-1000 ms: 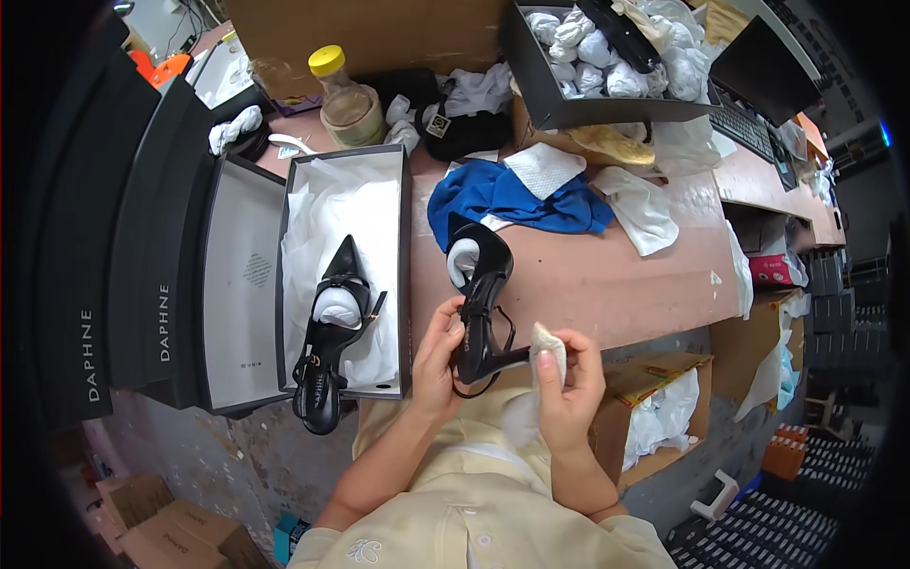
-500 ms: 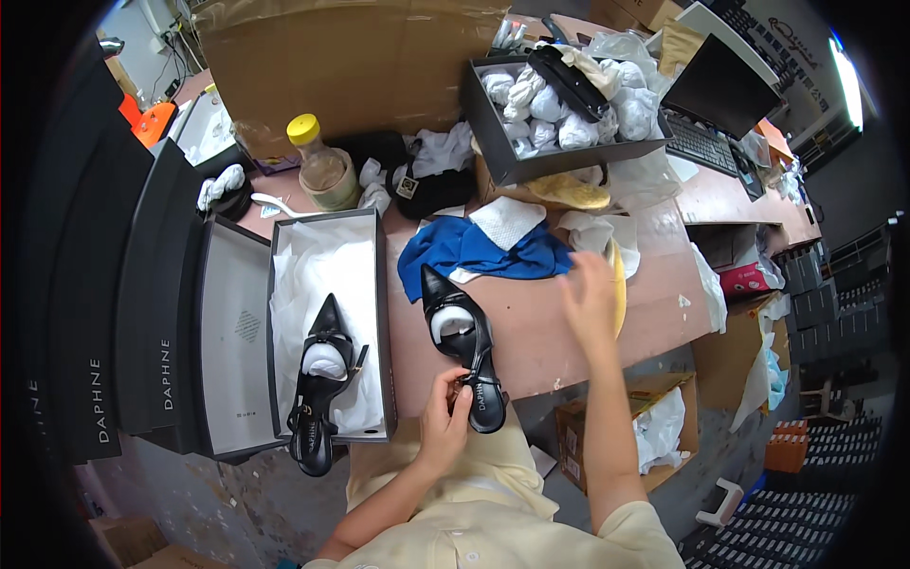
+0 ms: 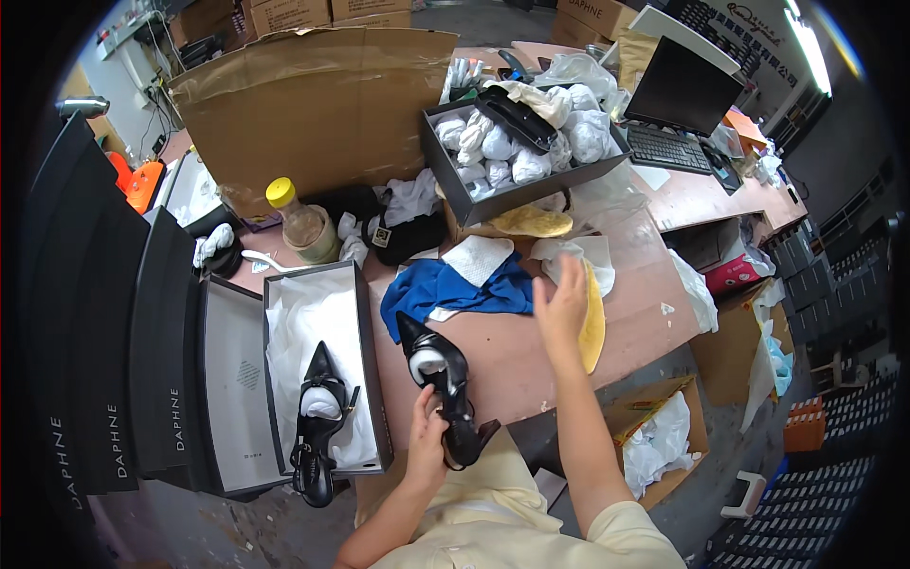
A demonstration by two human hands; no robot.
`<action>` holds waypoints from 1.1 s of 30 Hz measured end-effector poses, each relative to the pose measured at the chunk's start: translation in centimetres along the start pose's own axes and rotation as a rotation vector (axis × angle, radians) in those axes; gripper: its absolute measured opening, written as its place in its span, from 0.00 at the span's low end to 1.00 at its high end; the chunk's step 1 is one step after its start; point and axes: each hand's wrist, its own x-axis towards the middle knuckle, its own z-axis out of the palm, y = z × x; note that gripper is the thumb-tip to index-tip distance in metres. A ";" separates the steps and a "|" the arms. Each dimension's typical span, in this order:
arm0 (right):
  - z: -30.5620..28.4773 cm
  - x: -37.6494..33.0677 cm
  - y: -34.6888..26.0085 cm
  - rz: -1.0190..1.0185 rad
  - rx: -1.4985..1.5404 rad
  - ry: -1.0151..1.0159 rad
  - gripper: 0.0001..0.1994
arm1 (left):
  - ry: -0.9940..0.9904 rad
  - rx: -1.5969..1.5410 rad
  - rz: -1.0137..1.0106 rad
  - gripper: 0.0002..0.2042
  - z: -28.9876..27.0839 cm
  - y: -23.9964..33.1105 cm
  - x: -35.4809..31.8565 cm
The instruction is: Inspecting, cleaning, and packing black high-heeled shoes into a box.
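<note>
Stuffing step: left hand [image 3: 427, 446] clamped on black heeled shoe [image 3: 444, 387] at lower centre; right hand [image 3: 561, 308] open, reaching toward paper [image 3: 477, 258] on tabletop [image 3: 512, 365]; next needs a wad picked

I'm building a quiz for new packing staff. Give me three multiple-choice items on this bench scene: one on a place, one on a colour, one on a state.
1. Where does the second black shoe lie?
A. in the open white-lined shoebox
B. on the keyboard
C. on the floor

2. What colour is the jar's lid?
A. red
B. yellow
C. green

3. What is the right hand doing?
A. gripping the shoe
B. open over the table, holding nothing
C. closed on the blue cloth

Answers:
1 A: the boxed shoe rests on white paper inside the shoebox.
2 B: the jar has a yellow cap.
3 B: the right hand is spread near the blue cloth, while the left hand grips the other black shoe.
</note>
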 end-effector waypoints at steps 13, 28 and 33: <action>-4.8 6.8 3.7 0.411 0.676 0.378 0.12 | -0.840 -0.646 -0.306 0.20 -2.0 2.2 0.7; -7.3 5.9 -11.8 -0.298 0.546 -0.475 0.12 | -0.362 0.028 -0.257 0.10 -5.0 -0.8 0.7; 1.1 6.0 -24.8 -0.829 0.764 -0.688 0.07 | -0.396 0.407 0.104 0.31 -5.1 -2.7 0.2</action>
